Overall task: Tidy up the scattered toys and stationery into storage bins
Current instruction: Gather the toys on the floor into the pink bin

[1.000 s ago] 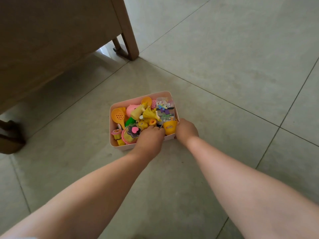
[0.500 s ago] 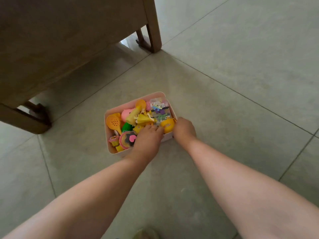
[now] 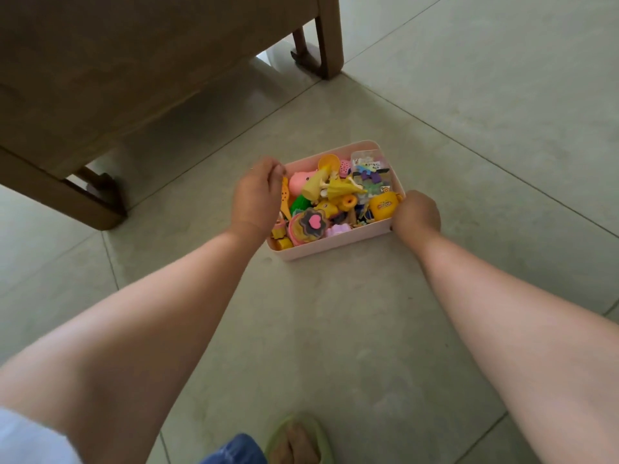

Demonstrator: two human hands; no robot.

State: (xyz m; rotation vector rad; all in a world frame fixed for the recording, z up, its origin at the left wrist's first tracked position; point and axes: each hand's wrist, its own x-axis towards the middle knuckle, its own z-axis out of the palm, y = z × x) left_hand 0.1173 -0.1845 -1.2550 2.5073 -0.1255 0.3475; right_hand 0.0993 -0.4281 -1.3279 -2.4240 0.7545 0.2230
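A pink storage bin (image 3: 335, 244) sits on the tiled floor, packed with several small toys, among them a yellow cup (image 3: 385, 205), a pink pig (image 3: 298, 182) and a flower-shaped lid (image 3: 311, 222). My left hand (image 3: 254, 199) is at the bin's left side, its fingers curled over the far left rim. My right hand (image 3: 417, 216) grips the near right corner of the bin, fingers hidden behind the knuckles. Whether the bin is off the floor I cannot tell.
A large wooden piece of furniture (image 3: 134, 78) fills the upper left, with one leg (image 3: 330, 35) behind the bin and a base rail (image 3: 83, 202) to its left. My foot in a green slipper (image 3: 298, 440) is at the bottom edge. Grey floor tiles lie to the right.
My left hand has slid from the middle of the bin's near edge to its left side. My right hand has stayed on the right corner. The view has tilted down and my foot now shows.
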